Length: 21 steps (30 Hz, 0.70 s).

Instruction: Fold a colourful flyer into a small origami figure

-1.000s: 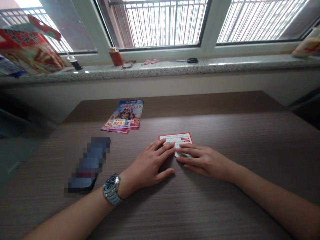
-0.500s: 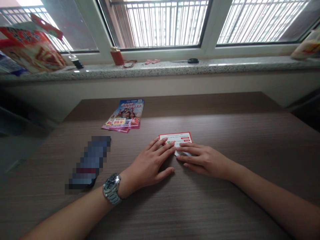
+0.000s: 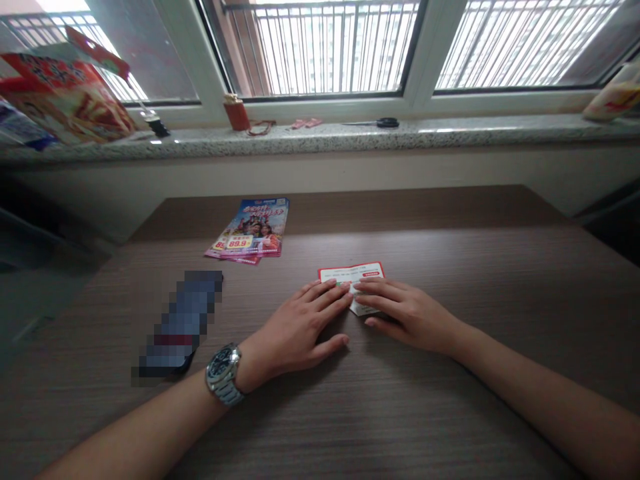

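A sheet of white paper with a red border [image 3: 350, 271], printed with text and apparently folded, lies on the brown table [image 3: 450, 413] before me. My left hand [image 3: 303, 327] rests flat across its left part, fingers outstretched and thumb apart; a silver watch [image 3: 223, 375] circles that wrist. From the right, my right hand [image 3: 407, 312] lies over the paper's right part with its fingers extended, the fingertips close to those of the left. Both hands cover much of the paper, so its lower area is mostly hidden.
Left of my hands lies a pixelated phone [image 3: 183, 327]. Behind it are several colourful flyers [image 3: 257, 230], overlapping. Along the stone windowsill [image 3: 320, 139] stand a red bottle [image 3: 236, 113], scissors [image 3: 385, 123] and a large red food bag [image 3: 70, 97].
My right hand has shifted slightly up the paper, away from me, uncovering a bit of its lower edge. The left hand stays nearly where it was.
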Each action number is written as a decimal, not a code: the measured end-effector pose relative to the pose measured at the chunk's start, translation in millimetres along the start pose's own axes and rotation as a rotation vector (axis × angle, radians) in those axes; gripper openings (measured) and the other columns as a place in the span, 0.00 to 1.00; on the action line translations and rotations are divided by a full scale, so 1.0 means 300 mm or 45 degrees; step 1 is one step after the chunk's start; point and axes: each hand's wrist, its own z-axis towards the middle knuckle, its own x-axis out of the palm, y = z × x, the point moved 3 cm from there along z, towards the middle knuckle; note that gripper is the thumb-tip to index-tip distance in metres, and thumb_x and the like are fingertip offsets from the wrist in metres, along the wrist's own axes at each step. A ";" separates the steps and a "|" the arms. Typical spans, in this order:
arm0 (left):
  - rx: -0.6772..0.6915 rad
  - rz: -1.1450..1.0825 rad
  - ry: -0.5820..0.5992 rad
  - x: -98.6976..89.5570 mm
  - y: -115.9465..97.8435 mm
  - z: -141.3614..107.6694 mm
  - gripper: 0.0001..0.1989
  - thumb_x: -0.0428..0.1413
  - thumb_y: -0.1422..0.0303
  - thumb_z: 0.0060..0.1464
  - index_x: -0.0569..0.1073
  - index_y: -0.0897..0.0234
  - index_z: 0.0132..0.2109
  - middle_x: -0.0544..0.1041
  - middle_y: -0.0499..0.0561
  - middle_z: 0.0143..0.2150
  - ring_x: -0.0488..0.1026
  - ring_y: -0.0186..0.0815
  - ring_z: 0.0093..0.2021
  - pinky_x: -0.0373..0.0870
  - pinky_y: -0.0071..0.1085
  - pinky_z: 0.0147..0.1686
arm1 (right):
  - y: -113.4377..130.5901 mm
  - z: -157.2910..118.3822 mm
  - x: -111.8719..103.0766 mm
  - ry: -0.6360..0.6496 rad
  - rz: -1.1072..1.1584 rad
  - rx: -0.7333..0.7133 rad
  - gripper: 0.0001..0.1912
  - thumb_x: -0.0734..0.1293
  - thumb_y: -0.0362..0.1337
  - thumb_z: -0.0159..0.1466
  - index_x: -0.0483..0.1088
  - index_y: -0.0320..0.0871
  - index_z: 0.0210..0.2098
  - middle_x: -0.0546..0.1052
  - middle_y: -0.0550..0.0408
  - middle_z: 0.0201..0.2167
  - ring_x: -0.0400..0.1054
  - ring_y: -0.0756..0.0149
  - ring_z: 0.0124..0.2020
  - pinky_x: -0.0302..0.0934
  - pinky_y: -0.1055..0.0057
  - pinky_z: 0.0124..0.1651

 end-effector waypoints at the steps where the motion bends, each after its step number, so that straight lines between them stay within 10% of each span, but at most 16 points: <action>1: 0.000 0.007 0.003 -0.001 0.000 0.001 0.33 0.49 0.51 0.67 0.54 0.56 0.73 0.55 0.50 0.75 0.52 0.45 0.74 0.51 0.46 0.72 | 0.004 0.003 -0.002 -0.011 -0.015 -0.008 0.20 0.64 0.40 0.72 0.68 0.41 0.60 0.72 0.42 0.63 0.63 0.53 0.66 0.60 0.53 0.67; 21: 0.025 0.065 -0.020 0.000 0.009 -0.002 0.29 0.48 0.57 0.69 0.56 0.59 0.72 0.59 0.55 0.72 0.56 0.43 0.72 0.50 0.44 0.72 | -0.001 -0.004 0.010 0.205 0.059 -0.016 0.26 0.68 0.47 0.68 0.68 0.44 0.63 0.61 0.41 0.70 0.53 0.47 0.72 0.52 0.46 0.70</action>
